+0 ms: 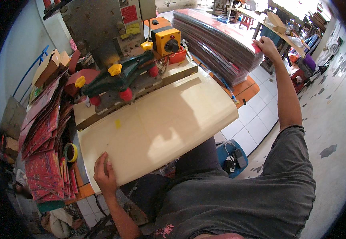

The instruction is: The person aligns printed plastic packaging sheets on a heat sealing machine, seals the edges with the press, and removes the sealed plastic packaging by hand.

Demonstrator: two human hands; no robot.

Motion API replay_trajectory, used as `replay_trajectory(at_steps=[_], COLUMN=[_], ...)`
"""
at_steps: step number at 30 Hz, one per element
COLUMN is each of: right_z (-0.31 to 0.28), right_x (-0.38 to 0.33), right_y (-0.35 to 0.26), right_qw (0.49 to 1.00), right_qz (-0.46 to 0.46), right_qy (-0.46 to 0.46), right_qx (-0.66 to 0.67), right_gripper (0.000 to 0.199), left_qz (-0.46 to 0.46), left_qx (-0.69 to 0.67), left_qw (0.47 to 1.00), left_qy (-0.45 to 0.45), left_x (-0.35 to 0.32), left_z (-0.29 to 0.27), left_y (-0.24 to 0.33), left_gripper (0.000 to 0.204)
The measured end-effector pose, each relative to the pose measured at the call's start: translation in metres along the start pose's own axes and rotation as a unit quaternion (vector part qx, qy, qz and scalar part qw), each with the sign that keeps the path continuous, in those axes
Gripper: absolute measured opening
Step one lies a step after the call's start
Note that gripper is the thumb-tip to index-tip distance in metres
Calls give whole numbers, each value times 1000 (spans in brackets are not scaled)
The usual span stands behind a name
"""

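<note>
Fingertips hidden, my right hand (266, 45) curls at the corner of one stack (217, 42) beyond the board (161, 123), hold unclear, while my left hand (105, 175) lies half-open on it, three knobs (115, 70) beyond.

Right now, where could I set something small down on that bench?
Most of the cream work surface is bare, between the left hand and dark-green bracket. A small orange tabletop corner shows bare beside the stack of plastic-wrapped sheets. The left is crowded, with red printed packets and a yellow tape roll.
</note>
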State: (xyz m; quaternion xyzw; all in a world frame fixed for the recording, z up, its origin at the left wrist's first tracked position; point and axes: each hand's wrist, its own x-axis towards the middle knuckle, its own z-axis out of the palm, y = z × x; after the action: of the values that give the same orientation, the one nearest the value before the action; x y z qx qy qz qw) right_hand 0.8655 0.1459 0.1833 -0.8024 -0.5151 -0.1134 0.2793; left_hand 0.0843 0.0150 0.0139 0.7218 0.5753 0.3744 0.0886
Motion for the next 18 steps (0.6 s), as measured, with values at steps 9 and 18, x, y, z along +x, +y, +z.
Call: replay_trajectory(at_steps=[9, 18], right_z=[-1, -17], right_x=[-9, -2], right_y=[-22, -36], right_qw=[993, 988], right_qz=[-64, -46], right_qy=[80, 134], right_qx=[-65, 58], right_gripper=[42, 48], left_qz=[-9, -15], left_qx=[2, -1], left_qw=[1000, 1000], left_qy=[5, 2], left_x=[-1, 0], left_z=[2, 3], left_y=[-2, -2], left_gripper=[30, 29])
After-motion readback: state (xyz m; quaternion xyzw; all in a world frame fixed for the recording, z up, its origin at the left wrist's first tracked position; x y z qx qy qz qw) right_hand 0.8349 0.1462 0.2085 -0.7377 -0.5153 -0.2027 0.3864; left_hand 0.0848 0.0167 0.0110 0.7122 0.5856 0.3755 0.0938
